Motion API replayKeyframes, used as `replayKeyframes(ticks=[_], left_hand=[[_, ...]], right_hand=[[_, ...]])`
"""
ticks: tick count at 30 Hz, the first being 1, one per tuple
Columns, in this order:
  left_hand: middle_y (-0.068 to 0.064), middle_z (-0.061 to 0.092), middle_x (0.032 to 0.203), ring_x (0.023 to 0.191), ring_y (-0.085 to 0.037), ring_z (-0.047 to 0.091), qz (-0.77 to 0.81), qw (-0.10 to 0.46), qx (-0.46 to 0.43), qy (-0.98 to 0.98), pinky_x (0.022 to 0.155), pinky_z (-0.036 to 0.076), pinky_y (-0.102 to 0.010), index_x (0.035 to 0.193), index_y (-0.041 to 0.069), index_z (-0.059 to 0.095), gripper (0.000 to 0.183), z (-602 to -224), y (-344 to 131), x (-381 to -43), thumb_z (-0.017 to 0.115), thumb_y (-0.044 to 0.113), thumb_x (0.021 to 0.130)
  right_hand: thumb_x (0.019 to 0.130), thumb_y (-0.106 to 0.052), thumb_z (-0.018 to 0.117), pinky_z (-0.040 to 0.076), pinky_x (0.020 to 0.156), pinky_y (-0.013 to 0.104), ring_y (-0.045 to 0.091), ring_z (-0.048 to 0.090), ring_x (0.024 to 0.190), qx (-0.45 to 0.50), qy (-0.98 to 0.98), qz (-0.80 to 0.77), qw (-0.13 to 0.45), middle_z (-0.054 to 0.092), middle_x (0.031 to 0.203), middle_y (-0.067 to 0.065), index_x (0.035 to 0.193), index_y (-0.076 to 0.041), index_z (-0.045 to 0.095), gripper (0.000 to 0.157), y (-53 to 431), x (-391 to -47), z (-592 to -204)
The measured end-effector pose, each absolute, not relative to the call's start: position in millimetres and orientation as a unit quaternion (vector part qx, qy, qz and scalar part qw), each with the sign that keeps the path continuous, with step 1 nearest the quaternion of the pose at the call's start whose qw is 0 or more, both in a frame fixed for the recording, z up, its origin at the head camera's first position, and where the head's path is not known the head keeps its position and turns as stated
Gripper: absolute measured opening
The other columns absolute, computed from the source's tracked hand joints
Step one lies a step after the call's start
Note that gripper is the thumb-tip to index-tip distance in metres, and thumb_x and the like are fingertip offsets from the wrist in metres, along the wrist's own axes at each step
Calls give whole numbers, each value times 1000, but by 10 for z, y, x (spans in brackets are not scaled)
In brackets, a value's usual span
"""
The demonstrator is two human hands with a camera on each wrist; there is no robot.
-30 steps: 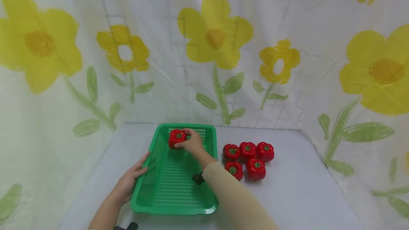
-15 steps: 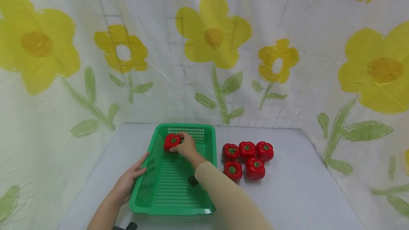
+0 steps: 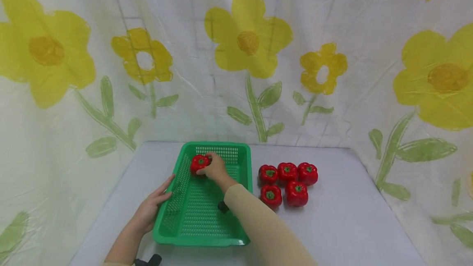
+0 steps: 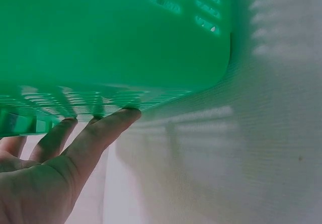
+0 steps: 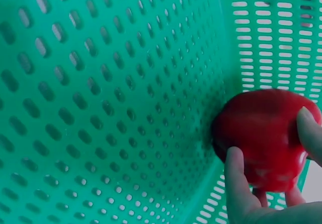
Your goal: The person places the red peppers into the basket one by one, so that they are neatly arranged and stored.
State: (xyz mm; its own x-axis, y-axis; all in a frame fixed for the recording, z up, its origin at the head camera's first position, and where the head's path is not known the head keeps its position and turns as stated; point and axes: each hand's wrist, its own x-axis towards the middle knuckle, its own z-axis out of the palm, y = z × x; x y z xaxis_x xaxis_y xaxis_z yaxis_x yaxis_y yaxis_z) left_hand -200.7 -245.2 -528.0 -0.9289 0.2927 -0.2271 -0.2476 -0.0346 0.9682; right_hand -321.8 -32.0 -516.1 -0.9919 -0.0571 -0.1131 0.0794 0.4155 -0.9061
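Observation:
In the head view a red bell pepper [image 3: 198, 166] is low in the far left corner of a green perforated plastic basket [image 3: 201, 241]. My right hand [image 3: 218, 172] grips this pepper from its right side. The right wrist view shows thumb and fingers [image 5: 236, 181] spread around the glossy pepper [image 5: 264, 128], close against the basket's holed surface. My left hand [image 3: 148, 207] rests along the basket's left side near the rim. Seen from the left wrist, its extended fingers [image 4: 98, 136] touch the outside of the green basket wall [image 4: 126, 48].
Several more red bell peppers [image 3: 296, 194] stand grouped on the white table [image 3: 343, 216], just right of the basket. Behind the table hangs a white curtain [image 3: 207, 110] painted with yellow flowers.
My right hand has lowered the pepper slightly to the left within the basket, then held nearly still over the last half second. My left hand keeps its place at the basket's side.

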Motion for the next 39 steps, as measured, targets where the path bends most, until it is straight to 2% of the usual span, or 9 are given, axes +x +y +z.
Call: replayKeyframes(ticks=[4, 9, 13, 19, 23, 28, 35, 39], left_hand=[[-9, -4, 171, 152, -45, 16, 718, 191, 11, 669, 108, 49, -51, 162, 37, 15, 57, -5286, -2448, -2002, 36, 29, 110], [-10, -1, 171, 150, -45, 23, 720, 183, 9, 669, 105, 51, -50, 162, 37, 17, 57, -5274, -2440, -2001, 37, 28, 110], [-9, -2, 171, 151, -44, 21, 718, 181, 13, 672, 106, 51, -49, 162, 38, 16, 57, -5261, -2439, -2011, 37, 28, 110], [-7, -2, 171, 151, -42, 21, 720, 185, 10, 669, 107, 50, -47, 162, 38, 16, 56, -5261, -2443, -2011, 36, 27, 110], [-7, -2, 171, 151, -42, 21, 724, 186, 8, 664, 107, 50, -48, 162, 38, 16, 56, -5257, -2440, -1998, 36, 27, 110], [-7, -5, 171, 153, -41, 15, 720, 183, 16, 669, 110, 47, -48, 162, 37, 15, 57, -5251, -2456, -1998, 36, 27, 110], [-6, -4, 171, 154, -39, 12, 717, 186, 8, 672, 110, 47, -47, 162, 37, 14, 57, -5262, -2465, -1990, 36, 28, 110], [-6, -4, 171, 154, -39, 11, 722, 189, 10, 665, 112, 45, -48, 162, 36, 14, 58, -5272, -2452, -1990, 36, 28, 110]], right_hand=[[75, -9, 90, 56, 99, 47, 29, 58, 121, 4, 844, -531, 68, 60, 134, 11, 138, -10, 54, 73, -305, -3198, -5155], [75, -11, 90, 52, 105, 48, 30, 55, 128, -8, 848, -526, 60, 58, 140, 13, 141, -8, 52, 75, -245, -3214, -5091], [77, -13, 89, 49, 108, 48, 31, 52, 133, -22, 848, -528, 50, 56, 144, 13, 142, -7, 52, 75, -177, -3215, -4999], [81, -20, 86, 52, 103, 49, 37, 52, 131, -52, 829, -554, 51, 51, 147, 18, 145, -11, 50, 74, -38, -3126, -4799], [84, -29, 84, 55, 98, 45, 35, 54, 130, -66, 812, -577, 58, 50, 149, 16, 146, -16, 50, 72, 133, -3009, -4631], [85, -30, 83, 56, 98, 45, 36, 53, 133, -84, 782, -615, 51, 51, 148, 14, 145, -19, 51, 69, 347, -2869, -4488], [84, -37, 84, 57, 98, 46, 37, 53, 133, -109, 756, -645, 18, 55, 144, 8, 144, -24, 52, 69, 516, -2670, -4483], [84, -38, 83, 58, 96, 45, 32, 53, 134, -117, 757, -643, -13, 54, 144, 4, 142, -26, 53, 67, 628, -2537, -4438]])
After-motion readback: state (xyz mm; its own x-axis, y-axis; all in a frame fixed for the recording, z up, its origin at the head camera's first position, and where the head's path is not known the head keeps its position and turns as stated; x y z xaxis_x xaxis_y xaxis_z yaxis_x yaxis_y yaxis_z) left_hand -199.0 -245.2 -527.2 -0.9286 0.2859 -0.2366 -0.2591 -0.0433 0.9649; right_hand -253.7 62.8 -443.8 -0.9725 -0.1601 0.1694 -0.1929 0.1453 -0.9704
